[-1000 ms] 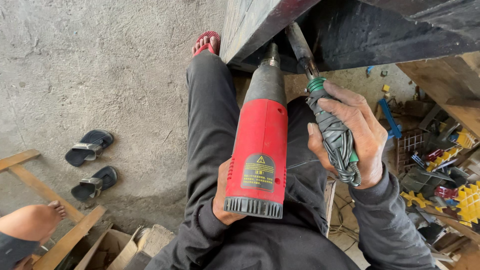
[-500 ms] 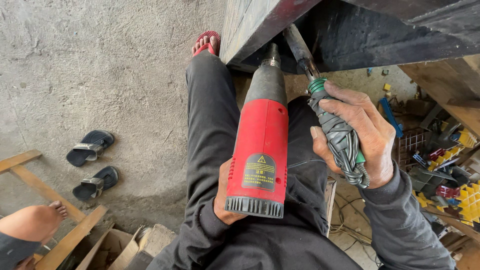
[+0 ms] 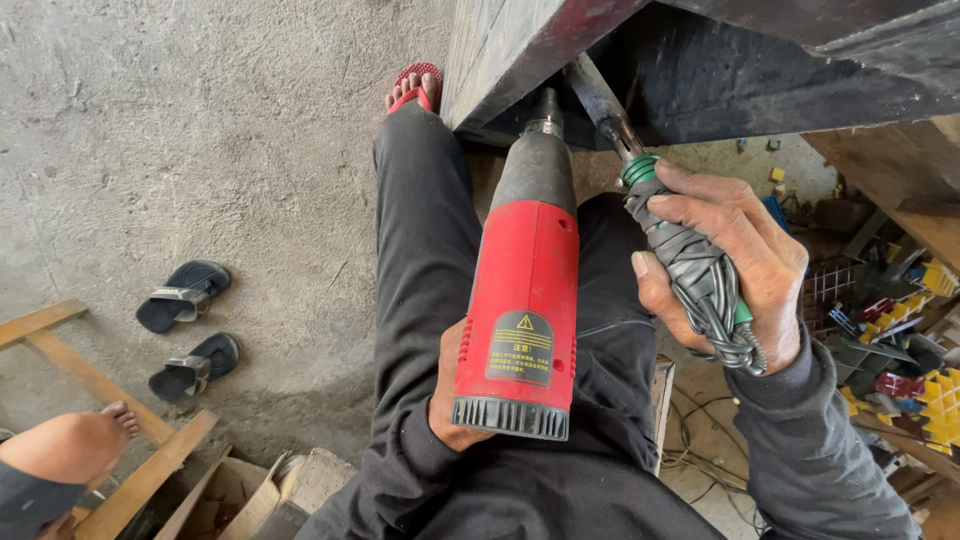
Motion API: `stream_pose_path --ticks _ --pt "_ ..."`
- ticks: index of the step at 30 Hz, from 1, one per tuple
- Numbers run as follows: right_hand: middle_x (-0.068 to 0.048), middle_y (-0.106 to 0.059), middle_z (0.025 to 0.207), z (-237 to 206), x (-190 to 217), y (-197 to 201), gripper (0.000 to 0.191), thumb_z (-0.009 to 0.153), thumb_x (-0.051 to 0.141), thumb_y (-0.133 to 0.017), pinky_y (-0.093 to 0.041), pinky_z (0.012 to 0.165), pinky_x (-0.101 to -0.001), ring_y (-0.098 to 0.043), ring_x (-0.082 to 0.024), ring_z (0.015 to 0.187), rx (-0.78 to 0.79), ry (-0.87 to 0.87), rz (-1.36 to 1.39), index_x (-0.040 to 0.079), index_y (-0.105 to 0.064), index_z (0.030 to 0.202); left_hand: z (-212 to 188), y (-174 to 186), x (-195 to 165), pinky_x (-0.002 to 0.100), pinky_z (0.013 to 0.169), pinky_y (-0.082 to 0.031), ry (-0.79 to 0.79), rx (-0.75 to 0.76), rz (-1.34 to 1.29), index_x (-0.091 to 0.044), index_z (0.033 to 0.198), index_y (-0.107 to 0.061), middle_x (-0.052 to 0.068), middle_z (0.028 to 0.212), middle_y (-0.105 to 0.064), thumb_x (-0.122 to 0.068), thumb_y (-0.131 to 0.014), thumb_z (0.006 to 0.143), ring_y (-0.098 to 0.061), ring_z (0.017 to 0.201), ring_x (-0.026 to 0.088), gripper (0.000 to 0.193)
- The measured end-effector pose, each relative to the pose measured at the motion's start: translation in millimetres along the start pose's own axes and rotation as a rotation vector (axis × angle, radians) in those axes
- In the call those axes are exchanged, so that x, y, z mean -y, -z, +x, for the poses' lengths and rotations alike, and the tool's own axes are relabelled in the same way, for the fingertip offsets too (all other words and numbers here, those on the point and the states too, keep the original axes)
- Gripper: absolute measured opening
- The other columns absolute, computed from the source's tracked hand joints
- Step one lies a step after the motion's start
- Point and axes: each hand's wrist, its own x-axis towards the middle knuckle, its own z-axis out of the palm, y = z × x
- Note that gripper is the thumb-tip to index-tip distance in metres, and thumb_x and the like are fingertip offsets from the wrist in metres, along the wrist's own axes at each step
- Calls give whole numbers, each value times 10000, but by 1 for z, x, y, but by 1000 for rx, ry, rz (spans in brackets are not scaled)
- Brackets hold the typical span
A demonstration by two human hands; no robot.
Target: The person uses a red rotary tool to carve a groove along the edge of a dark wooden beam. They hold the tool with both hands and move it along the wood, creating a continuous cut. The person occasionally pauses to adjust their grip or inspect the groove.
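1. The red heat gun (image 3: 525,300) lay along my lap, its black nozzle end pointing up toward the dark slab (image 3: 540,50) overhead. I judged it fairly heavy and rigid, with a smooth plastic shell that could slip, so the place to take it was low on the body, near the vented rear end.
2. My left hand (image 3: 450,400) was there, wrapped around the underside at the rear. Most of that grip was hidden behind the gun, but the fingers looked curled tight on the body.
3. The taped tool (image 3: 690,260) stood just right of the gun, its metal shaft angled up to the slab's lower edge. The handle, bound in grey tape and wire over green, seemed stiff and rough enough not to slide.
4. My right hand (image 3: 730,270) was clamped on that handle, fingers closed over the wrapping, thumb along the side.
5. Beyond my legs, a pair of dark sandals (image 3: 185,330) lay on the concrete floor (image 3: 200,130) to the left, near a wooden frame (image 3: 90,370) and another person's bare foot (image 3: 75,440). Cluttered parts (image 3: 890,330) sat at the right edge.
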Motion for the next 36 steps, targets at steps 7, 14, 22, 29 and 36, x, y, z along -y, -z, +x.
stream_pose_path --ticks 7,14,22,29,36 --pt "-207 -648 1361 -3 -2 8 372 900 118 -798 -602 959 -351 -709 -303 1199 56 9 -1 10 -636 1217 0 -6 9 353 828 -645 13 -29 -12 55 1266 -587 116 1095 -701 59 -647 961 -729 948 197 312" --pt "-201 -635 1367 -6 6 12 378 870 95 -795 -590 1021 -375 -691 -316 1238 116 30 -11 1 -647 1205 -8 1 12 335 826 -628 5 -31 10 58 1268 -592 111 1092 -697 86 -660 964 -716 943 181 313" --pt "-214 -629 1352 -11 9 9 402 823 53 -794 -588 986 -382 -693 -339 1206 144 39 -29 -14 -648 1191 0 11 27 399 859 -623 178 -93 -387 61 1283 -556 145 1114 -686 -76 -510 1053 -717 959 247 271" --pt "-216 -601 1371 -14 5 4 475 798 44 -808 -599 939 -398 -689 -361 1188 181 93 -17 -7 -617 1229 3 22 39 412 928 -594 229 -98 -560 60 1295 -551 168 1150 -685 -155 -441 1071 -700 1023 273 329" --pt "-228 -590 1378 -21 -13 4 514 757 16 -806 -587 925 -415 -671 -376 1190 216 129 -20 -18 -604 1229 12 30 48 408 909 -606 277 -97 -675 43 1259 -561 155 1108 -689 -215 -437 1066 -709 990 265 346"
